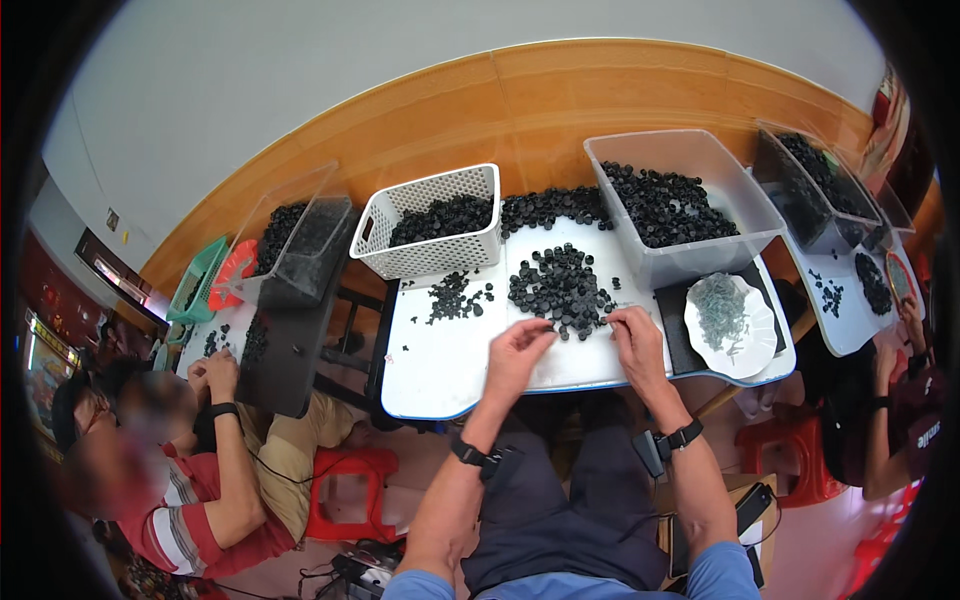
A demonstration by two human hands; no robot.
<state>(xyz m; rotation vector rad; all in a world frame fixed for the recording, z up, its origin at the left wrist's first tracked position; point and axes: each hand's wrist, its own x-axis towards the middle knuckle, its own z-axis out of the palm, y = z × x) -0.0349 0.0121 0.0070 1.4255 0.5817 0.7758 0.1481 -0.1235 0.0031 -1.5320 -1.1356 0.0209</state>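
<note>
Left hand [512,362] and right hand [640,345] half-curled over table's [430,375] near edge, can't tell if gripping; black parts [562,285] heaped just beyond.

Beyond the far edge of the tabletop [430,372] we see orange-brown wood panelling [545,105] below a pale wall [400,45]; off the near left corner, a red stool [350,462] stands on pinkish floor [425,470].

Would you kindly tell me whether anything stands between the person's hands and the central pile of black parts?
Nothing visible does: the left hand and right hand are both at the near side of the pile of black parts, while the white basket and clear bin stand farther back, off to its sides.
</note>
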